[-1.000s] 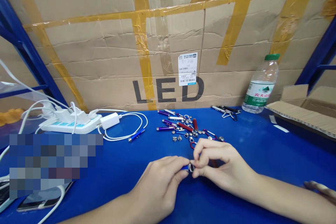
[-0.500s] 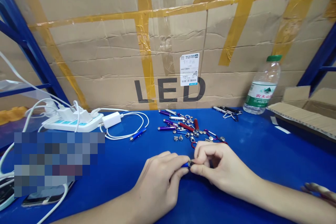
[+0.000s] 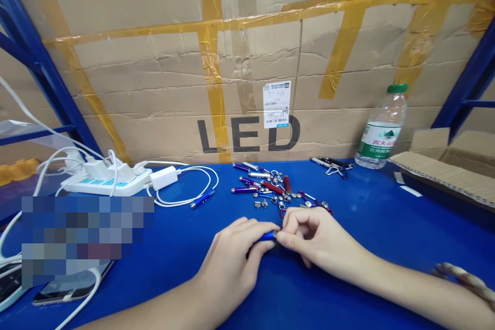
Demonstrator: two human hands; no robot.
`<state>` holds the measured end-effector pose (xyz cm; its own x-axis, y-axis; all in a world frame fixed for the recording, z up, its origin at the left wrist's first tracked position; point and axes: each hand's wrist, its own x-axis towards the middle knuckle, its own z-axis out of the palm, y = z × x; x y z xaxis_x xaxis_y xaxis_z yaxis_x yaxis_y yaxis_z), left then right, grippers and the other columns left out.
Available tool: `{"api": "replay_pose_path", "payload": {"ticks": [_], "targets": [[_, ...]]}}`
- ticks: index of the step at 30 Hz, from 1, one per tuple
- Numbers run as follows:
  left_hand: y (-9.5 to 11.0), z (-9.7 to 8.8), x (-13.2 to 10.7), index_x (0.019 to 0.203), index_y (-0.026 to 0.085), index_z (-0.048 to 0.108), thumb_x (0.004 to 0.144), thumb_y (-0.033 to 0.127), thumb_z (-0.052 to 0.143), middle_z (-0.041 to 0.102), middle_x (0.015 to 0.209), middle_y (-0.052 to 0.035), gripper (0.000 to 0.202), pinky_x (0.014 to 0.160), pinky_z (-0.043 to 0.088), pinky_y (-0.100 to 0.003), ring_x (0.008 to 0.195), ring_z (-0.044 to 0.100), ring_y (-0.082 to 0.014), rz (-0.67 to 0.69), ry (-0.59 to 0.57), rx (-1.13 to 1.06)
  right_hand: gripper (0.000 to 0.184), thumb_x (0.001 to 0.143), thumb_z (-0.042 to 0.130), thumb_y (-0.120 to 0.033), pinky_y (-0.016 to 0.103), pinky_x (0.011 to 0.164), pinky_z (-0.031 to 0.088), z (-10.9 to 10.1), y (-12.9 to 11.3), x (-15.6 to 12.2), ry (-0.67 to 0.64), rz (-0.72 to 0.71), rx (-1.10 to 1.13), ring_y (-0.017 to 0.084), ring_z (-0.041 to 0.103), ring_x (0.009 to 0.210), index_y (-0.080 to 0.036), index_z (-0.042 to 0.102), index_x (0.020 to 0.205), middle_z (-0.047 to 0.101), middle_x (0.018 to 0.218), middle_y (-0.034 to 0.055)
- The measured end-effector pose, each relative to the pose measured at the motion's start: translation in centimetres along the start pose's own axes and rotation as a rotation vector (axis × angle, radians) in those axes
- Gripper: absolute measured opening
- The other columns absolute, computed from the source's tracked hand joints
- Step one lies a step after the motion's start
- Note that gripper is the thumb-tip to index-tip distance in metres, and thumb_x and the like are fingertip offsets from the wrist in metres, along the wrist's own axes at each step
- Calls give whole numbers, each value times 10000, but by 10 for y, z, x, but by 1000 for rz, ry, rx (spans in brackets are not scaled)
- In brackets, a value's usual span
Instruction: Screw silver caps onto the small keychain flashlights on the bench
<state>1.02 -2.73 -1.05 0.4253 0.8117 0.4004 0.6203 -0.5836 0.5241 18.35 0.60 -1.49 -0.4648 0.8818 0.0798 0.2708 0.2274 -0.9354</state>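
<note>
A small blue metal flashlight (image 3: pixel 266 236) lies between the thumb and fingers of my left hand (image 3: pixel 232 255), which is closed round it. My right hand (image 3: pixel 315 234) pinches at the flashlight's metal end with thumb and forefinger; whether a separate small piece sits between these fingertips is hidden. Just beyond my hands is a loose pile of purple flashlights (image 3: pixel 243 190), red flashlights (image 3: pixel 273 187), small metal end pieces (image 3: pixel 264 203) and carabiner clips (image 3: pixel 308 197). Another blue flashlight (image 3: pixel 202 199) rests apart, to the left of the pile.
On the left stand a white power strip (image 3: pixel 131 185) with plugs and cables, a white adapter (image 3: pixel 164 178) and a phone (image 3: pixel 69 289). A water bottle (image 3: pixel 381 134), dark flashlights with clips (image 3: pixel 336 164) and an open cardboard box (image 3: pixel 448 175) are at right. A large carton (image 3: pixel 154 87) backs the blue table.
More of the blue flashlight's body now shows between my hands, and both hands have risen slightly. My right fingertips stay at its end. The view has shifted a little.
</note>
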Motion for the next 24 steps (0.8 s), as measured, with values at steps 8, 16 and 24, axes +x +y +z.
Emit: {"api": "replay_pose_path", "payload": {"ticks": [8,16,24], "targets": [[2,0,2,1000,298,585,847,181,453,642,960,44,233,781,410,-214,883,576,-130,-58,25,-98,350,665,643,-440,165,370,288,0,-2,1,8,16,9,49,413,340,-151,472,566,463,445,-48],[3,-1,4,908,234,547,861,228,414,609,783,32,141,621,393,-189,690,556,-116,-174,5,-137,223,661,676,-336,170,387,338,-1,-5,1,226,-213,-129,31,400,407,-152,633,780,571,668,-3],[3,-3,4,763,193,513,896,264,325,496,608,47,241,562,345,-189,553,465,-89,-149,-47,-107,157,701,659,-261,185,414,386,-5,-7,1,218,-415,-197,46,447,446,-166,702,818,600,701,26]]}}
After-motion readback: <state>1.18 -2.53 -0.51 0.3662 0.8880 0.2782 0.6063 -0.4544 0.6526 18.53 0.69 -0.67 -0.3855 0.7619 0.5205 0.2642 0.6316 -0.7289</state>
